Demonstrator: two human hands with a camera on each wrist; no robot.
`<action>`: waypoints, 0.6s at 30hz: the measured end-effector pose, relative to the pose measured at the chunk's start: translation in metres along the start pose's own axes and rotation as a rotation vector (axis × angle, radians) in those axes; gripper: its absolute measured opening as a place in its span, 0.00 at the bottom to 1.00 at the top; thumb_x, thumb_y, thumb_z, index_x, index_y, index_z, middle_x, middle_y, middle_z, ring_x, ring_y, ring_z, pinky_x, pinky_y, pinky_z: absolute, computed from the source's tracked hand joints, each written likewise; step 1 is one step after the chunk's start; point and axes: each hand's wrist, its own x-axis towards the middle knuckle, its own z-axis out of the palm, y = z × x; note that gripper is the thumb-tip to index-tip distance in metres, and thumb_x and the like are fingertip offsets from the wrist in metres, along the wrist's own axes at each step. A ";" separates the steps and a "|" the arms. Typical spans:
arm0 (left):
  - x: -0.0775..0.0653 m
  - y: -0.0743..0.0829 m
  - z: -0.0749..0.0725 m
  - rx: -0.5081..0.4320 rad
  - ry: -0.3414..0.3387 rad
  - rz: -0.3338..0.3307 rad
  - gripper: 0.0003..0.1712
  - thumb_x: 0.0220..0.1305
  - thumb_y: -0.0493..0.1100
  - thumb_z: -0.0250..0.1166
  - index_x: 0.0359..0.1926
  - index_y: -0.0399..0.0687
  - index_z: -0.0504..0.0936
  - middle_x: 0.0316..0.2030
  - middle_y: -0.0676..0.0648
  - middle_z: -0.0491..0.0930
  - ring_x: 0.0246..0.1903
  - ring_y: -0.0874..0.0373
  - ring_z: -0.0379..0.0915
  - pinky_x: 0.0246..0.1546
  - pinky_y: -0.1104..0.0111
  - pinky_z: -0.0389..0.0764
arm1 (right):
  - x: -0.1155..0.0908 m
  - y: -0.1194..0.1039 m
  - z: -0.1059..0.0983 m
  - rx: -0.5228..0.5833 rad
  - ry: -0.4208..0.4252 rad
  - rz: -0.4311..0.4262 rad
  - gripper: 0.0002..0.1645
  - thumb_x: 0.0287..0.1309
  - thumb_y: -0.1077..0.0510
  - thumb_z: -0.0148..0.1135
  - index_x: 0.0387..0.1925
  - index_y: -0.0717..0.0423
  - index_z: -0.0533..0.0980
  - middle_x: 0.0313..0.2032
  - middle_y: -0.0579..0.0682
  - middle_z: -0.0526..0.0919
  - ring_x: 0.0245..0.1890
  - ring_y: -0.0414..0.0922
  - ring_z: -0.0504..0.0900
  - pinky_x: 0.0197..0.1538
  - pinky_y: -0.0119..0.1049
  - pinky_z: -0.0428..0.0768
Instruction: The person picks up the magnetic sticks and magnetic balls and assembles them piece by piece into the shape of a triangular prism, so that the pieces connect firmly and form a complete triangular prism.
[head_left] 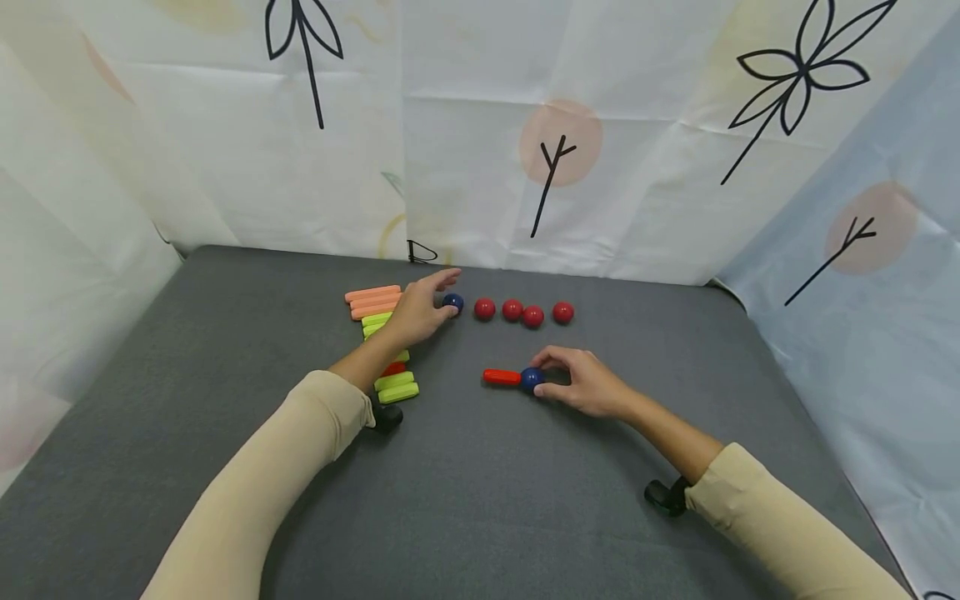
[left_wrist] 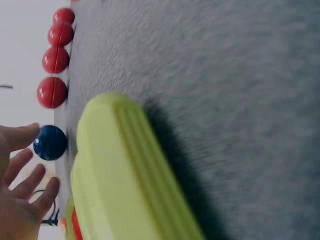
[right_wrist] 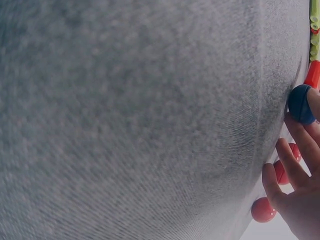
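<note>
My right hand (head_left: 588,383) pinches a dark blue ball (head_left: 531,380) between thumb and fingers, low over the grey table. A red ribbed stick (head_left: 501,377) extends leftward from that ball, end against it; whether they are joined I cannot tell. Farther back, my left hand (head_left: 418,315) is spread beside a second blue ball (head_left: 453,303). In the left wrist view its thumb lies close to this ball (left_wrist: 50,142), and the fingers are apart; contact is unclear. Below the left wrist lies a column of yellow-green sticks (head_left: 397,392), partly hidden by the forearm.
Several red balls (head_left: 484,309) sit in a loose row right of the left hand. Orange sticks (head_left: 372,302) lie at the far end of the stick column, and another red stick (head_left: 393,368) shows among the yellow-green ones. Patterned cloth (head_left: 465,142) hangs behind the grey table (head_left: 480,517).
</note>
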 end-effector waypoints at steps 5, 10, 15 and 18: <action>0.002 -0.004 -0.003 -0.011 -0.070 -0.042 0.30 0.64 0.31 0.67 0.67 0.38 0.71 0.59 0.36 0.78 0.59 0.43 0.73 0.62 0.51 0.71 | 0.001 -0.001 0.000 -0.011 -0.006 0.006 0.21 0.60 0.59 0.70 0.53 0.59 0.77 0.50 0.53 0.85 0.53 0.49 0.81 0.61 0.53 0.74; -0.001 -0.005 -0.007 0.032 -0.127 -0.029 0.27 0.63 0.33 0.69 0.63 0.38 0.75 0.54 0.38 0.80 0.55 0.44 0.76 0.65 0.50 0.64 | 0.001 -0.001 0.000 -0.016 -0.008 0.002 0.20 0.60 0.59 0.70 0.53 0.59 0.77 0.50 0.53 0.85 0.54 0.49 0.81 0.61 0.53 0.74; -0.011 -0.002 -0.011 0.069 -0.219 -0.014 0.27 0.61 0.36 0.71 0.61 0.39 0.76 0.53 0.40 0.81 0.54 0.47 0.77 0.63 0.52 0.69 | 0.000 0.000 0.000 -0.025 0.005 -0.003 0.20 0.60 0.59 0.70 0.52 0.59 0.77 0.49 0.53 0.85 0.53 0.49 0.82 0.61 0.54 0.74; -0.020 -0.001 -0.012 0.070 -0.269 0.005 0.27 0.60 0.36 0.72 0.61 0.40 0.76 0.52 0.41 0.81 0.54 0.49 0.77 0.58 0.54 0.75 | 0.000 0.000 0.000 -0.025 0.006 -0.004 0.20 0.60 0.59 0.70 0.52 0.59 0.77 0.49 0.53 0.85 0.53 0.49 0.82 0.61 0.54 0.74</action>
